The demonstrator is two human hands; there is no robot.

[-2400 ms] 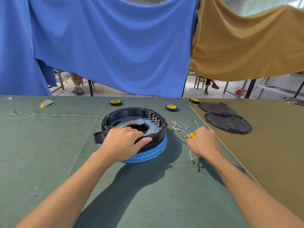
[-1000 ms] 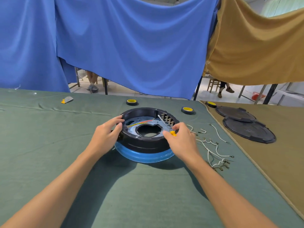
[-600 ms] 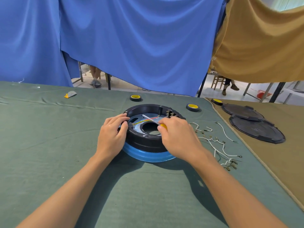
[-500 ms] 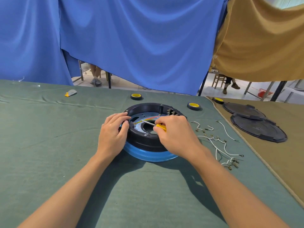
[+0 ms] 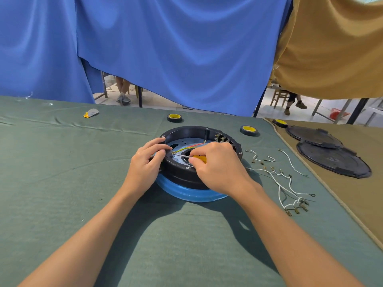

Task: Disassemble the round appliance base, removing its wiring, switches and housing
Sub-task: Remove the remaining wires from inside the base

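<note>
The round appliance base (image 5: pixel 187 131), a black ring housing on a blue rim, lies open side up on the green cloth. Inside it run a red and a yellow-green wire (image 5: pixel 189 146) over a grey plate. My left hand (image 5: pixel 145 164) grips the base's left rim, fingers curled over the edge. My right hand (image 5: pixel 217 168) grips a yellow-handled screwdriver (image 5: pixel 199 158); its metal shaft points left into the base, the tip close to my left fingers. A row of brass terminals (image 5: pixel 222 139) stands at the back right inside the ring.
Loose white wires with terminals (image 5: pixel 284 183) lie right of the base. Two black round covers (image 5: pixel 331 160) rest on the brown cloth at right. Rolls of black tape (image 5: pixel 174 117) (image 5: pixel 249 130) sit behind the base. A small grey-orange piece (image 5: pixel 91 112) lies far left.
My right hand left the loose wires and brought the screwdriver over the base, its tip now pointing left inside. My left hand shifted from the front of the base to its left rim.
</note>
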